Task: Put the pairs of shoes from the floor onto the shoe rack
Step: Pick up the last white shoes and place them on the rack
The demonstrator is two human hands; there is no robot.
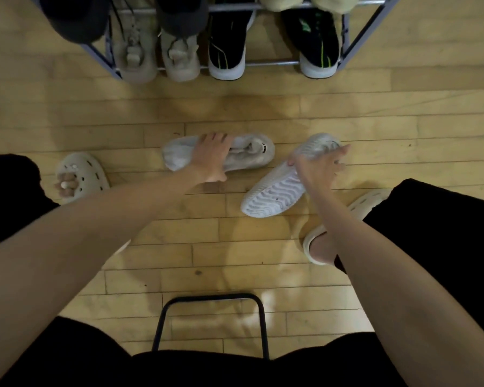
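Note:
Two white sneakers lie on the wooden floor in front of me. The left sneaker (252, 155) lies sideways, and my left hand (210, 159) grips it across its middle. The right sneaker (277, 191) is tipped over with its ribbed sole facing up; my right hand (320, 166) holds it near the heel. The metal shoe rack (263, 62) stands at the top of the view. Its bottom shelf holds a beige pair (157, 57) and a black pair with green stripes (227, 54), with a gap between the two black shoes.
My feet wear cream clogs at the left (81, 177) and at the right (316, 247). A black metal stool frame (211, 300) sits between my knees. More shoes fill the rack's upper shelf (291, 2).

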